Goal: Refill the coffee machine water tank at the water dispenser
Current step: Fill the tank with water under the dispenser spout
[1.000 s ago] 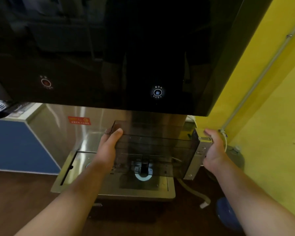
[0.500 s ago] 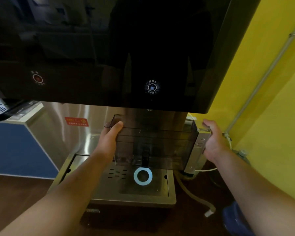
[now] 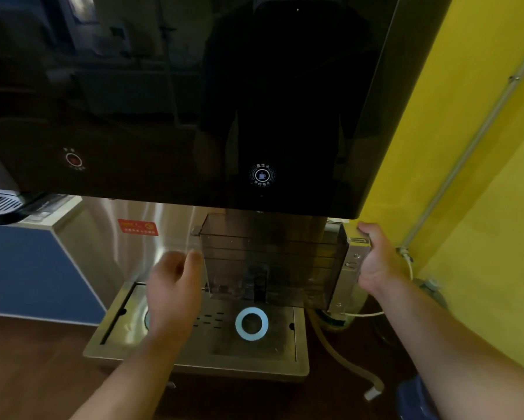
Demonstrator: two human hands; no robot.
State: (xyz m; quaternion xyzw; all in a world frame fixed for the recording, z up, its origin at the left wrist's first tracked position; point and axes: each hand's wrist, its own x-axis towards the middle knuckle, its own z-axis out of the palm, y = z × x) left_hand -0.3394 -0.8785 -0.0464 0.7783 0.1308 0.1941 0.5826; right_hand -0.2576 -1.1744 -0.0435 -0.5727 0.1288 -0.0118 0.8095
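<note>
L hand [image 3: 171, 294] blurred, fingers loose, prob. just off water tank [image 3: 269, 262]; R hand [image 3: 375, 262] fingers gripping tank's end.

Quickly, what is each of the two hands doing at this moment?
Left hand: open, blurred, beside the water tank, not gripping it.
Right hand: closed on the tank's right end, holding it under the dispenser.

Two hands [image 3: 175, 295] [image 3: 378, 262], one tank [image 3: 269, 262], two lit buttons [image 3: 73, 159] [image 3: 262, 175]
</note>
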